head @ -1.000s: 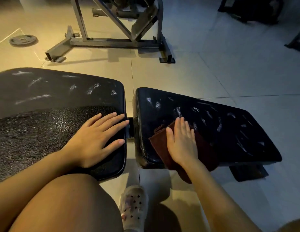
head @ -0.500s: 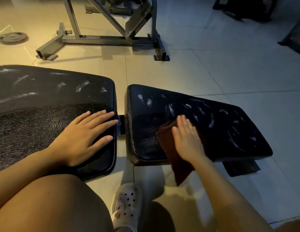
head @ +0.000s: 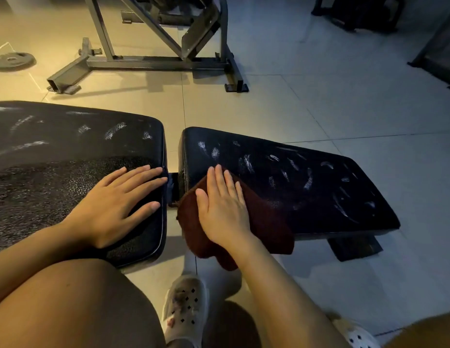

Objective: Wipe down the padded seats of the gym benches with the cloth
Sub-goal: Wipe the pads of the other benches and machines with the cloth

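Two black padded bench sections lie side by side with a narrow gap between them. The large pad (head: 55, 151) fills the left; the smaller seat pad (head: 307, 187) is on the right, streaked with pale marks. My right hand (head: 222, 209) lies flat, fingers straight, pressing a dark brown cloth (head: 266, 222) onto the near left corner of the seat pad. Part of the cloth hangs over the pad's front edge. My left hand (head: 116, 204) rests flat on the right end of the large pad, fingers spread.
A grey steel machine frame (head: 153, 61) stands on the tiled floor behind the benches. A weight plate (head: 12, 61) lies at the far left. My knees and a white clog (head: 186, 310) are in front. Dark equipment (head: 357, 13) sits at the back right.
My right hand has slid the cloth leftward to the seat pad's near left corner. The left hand stays flat on the large pad.
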Tool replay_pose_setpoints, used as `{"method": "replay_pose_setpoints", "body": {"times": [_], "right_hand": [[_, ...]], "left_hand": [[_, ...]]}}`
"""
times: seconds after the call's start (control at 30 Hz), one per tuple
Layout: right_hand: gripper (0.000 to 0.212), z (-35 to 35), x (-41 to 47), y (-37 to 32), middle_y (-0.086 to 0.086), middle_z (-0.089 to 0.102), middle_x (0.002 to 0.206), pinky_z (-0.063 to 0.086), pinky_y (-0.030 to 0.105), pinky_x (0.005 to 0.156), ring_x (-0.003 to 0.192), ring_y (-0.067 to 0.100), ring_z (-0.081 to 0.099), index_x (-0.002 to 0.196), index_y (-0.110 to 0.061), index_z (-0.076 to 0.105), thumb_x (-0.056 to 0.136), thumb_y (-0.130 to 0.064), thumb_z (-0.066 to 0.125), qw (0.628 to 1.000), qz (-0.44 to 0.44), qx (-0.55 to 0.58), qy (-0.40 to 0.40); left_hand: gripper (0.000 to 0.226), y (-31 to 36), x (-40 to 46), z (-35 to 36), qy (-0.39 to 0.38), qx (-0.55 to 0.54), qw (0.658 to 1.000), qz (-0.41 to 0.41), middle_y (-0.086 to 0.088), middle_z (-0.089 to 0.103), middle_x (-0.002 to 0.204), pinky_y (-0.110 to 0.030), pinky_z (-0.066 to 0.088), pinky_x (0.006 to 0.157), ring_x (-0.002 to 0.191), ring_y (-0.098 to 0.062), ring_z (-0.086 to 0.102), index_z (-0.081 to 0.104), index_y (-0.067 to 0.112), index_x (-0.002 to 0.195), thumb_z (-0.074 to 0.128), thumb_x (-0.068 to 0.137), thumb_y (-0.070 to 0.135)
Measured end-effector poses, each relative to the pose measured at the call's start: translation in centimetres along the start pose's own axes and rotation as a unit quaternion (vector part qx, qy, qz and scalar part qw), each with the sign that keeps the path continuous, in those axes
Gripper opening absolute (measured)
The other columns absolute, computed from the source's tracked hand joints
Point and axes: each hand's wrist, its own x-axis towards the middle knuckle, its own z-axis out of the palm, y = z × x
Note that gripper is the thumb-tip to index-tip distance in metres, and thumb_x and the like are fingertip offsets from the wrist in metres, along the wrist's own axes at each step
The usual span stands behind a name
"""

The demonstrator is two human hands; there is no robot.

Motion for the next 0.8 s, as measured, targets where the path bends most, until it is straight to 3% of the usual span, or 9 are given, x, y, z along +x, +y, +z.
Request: {"method": "replay_pose_setpoints", "body": {"times": [0.1, 0.27, 0.43, 0.63, 0.8], "right_hand": [[0.059, -0.7, 0.2, 2.9, -0.007, -0.010, 0.163, -0.013, 0.030, 0.117, 0.148, 0.009, -0.013, 0.155, -0.026, -0.004, 0.104, -0.049, 0.013, 1.000, 0.007, 0.011, -0.006], [0.060, -1.8, 0.2, 9.3, -0.001, -0.008, 0.164, -0.005, 0.035, 0.121, 0.150, 0.015, -0.008, 0.155, -0.025, -0.003, 0.103, -0.050, 0.013, 0.987, 0.162, -0.012, 0.008], [0.059, -1.6, 0.0, 7.6, 0.004, -0.008, 0.164, -0.007, 0.039, 0.122, 0.150, 0.019, -0.009, 0.156, -0.015, -0.005, 0.105, -0.042, 0.012, 0.968, 0.249, -0.006, 0.018], [0.059, 0.4, -0.4, -1.0, -0.001, -0.013, 0.163, -0.009, 0.038, 0.121, 0.149, 0.016, -0.015, 0.155, -0.019, -0.007, 0.104, -0.044, 0.011, 0.999, 0.037, -0.003, 0.007], [0.057, -0.4, -1.8, 1.6, -0.011, -0.010, 0.161, -0.014, 0.029, 0.117, 0.146, 0.005, -0.015, 0.154, -0.031, -0.003, 0.103, -0.051, 0.014, 0.998, -0.066, 0.005, -0.014]], "left_hand": [[0.066, 0.1, 0.0, -0.1, -0.001, 0.002, 1.000, 0.004, 0.015, 0.024, 0.157, -0.021, -0.003, 0.118, 0.146, 0.000, 0.010, 0.033, 0.032, 0.149, 0.013, 0.096, 0.066], [0.065, 0.2, 0.0, 0.0, 0.006, 0.002, 1.000, 0.004, 0.015, 0.025, 0.157, -0.023, -0.001, 0.118, 0.146, -0.002, 0.012, 0.035, 0.032, 0.148, 0.014, 0.096, 0.065], [0.065, 0.2, 0.0, 0.0, 0.013, 0.004, 1.000, 0.005, 0.014, 0.027, 0.156, -0.024, 0.001, 0.118, 0.146, -0.004, 0.015, 0.038, 0.031, 0.147, 0.015, 0.096, 0.065], [0.066, 0.1, 0.0, 0.0, 0.005, 0.001, 1.000, -0.003, 0.016, 0.025, 0.157, -0.026, 0.002, 0.118, 0.146, -0.002, 0.012, 0.036, 0.034, 0.147, 0.014, 0.095, 0.067], [0.067, 0.1, 0.0, -0.1, 0.005, -0.001, 1.000, 0.001, 0.016, 0.026, 0.156, -0.022, -0.002, 0.118, 0.146, -0.001, 0.013, 0.037, 0.033, 0.147, 0.014, 0.095, 0.068]]}}
